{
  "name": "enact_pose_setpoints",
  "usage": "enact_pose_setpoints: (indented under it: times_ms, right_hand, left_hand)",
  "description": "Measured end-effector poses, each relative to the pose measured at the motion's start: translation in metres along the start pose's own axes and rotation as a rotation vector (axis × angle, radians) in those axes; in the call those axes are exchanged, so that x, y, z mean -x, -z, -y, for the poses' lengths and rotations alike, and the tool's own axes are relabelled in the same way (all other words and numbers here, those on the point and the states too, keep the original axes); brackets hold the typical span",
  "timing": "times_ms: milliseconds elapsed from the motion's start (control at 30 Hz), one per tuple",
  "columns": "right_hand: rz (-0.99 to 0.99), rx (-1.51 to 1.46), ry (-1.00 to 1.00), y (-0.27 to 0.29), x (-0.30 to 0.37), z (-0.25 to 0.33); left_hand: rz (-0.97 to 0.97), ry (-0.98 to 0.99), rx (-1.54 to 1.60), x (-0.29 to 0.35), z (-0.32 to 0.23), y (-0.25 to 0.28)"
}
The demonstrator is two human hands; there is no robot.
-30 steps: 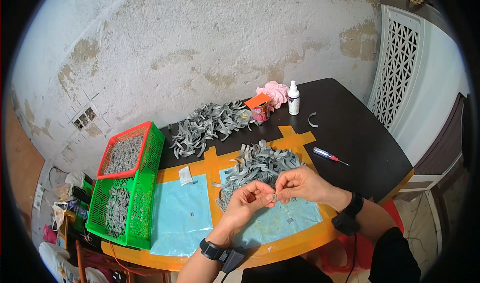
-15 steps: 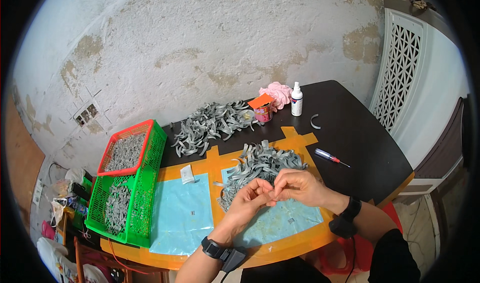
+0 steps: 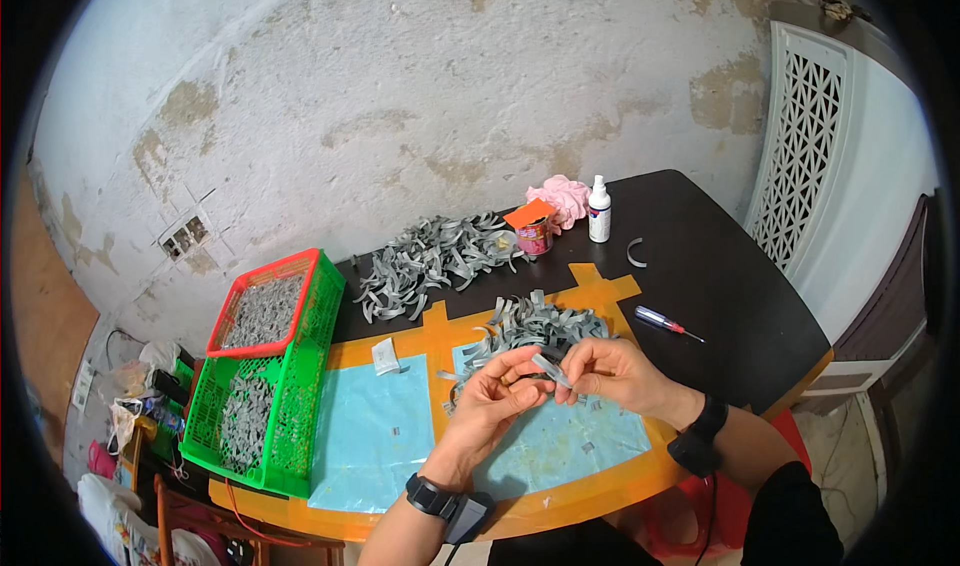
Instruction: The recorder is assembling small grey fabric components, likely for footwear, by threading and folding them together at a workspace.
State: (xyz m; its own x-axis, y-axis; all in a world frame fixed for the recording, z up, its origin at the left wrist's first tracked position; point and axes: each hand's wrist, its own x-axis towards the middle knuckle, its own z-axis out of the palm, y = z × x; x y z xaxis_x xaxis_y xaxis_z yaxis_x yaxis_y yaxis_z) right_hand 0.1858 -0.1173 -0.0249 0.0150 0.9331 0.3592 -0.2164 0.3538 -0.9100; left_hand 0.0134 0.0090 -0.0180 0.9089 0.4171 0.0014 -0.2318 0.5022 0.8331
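Observation:
Over the near edge of a heap of grey curved strips [image 3: 545, 318], my two hands are close together. Pinched in the fingertips of my right hand [image 3: 622, 378] is one short grey strip [image 3: 550, 369], which slants up toward the left. My left hand [image 3: 490, 403] has its fingers curled in at the strip's other end; the exact contact of its thumb is hard to see. Light blue sheets [image 3: 372, 421], edged with orange tape [image 3: 437, 366], lie beneath. Small bits are scattered on the sheet below my hands.
At the left, a red basket [image 3: 222, 341] of small grey pieces rests on a green basket [image 3: 296, 426] with more pieces. Behind are another strip pile [image 3: 425, 266], a can [image 3: 533, 234], pink cloth [image 3: 560, 202] and a white spray bottle [image 3: 599, 214]. A screwdriver [image 3: 668, 323] lies at right.
The grey strip now shows between my fingers, where only fingertips pressed together showed before. My hands have parted slightly. The whole view has shifted a little.

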Motion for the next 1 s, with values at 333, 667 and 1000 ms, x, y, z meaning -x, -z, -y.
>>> enact_pose_setpoints:
  times_ms: [333, 667, 1000]
  right_hand:
    - [-0.078, 0.043, -0.024, 0.004, -0.002, 0.000]
    - [-0.103, 0.384, 0.050, 0.002, 0.000, -0.017]
    - [-0.113, 0.166, -0.067, 0.001, -0.003, -0.007]
  left_hand:
    - [0.030, -0.054, -0.120, -0.007, 0.019, 0.006]
    - [-0.054, -0.119, -0.100, -0.002, 0.022, 0.004]
    - [-0.085, -0.043, -0.244, -0.003, 0.015, 0.003]
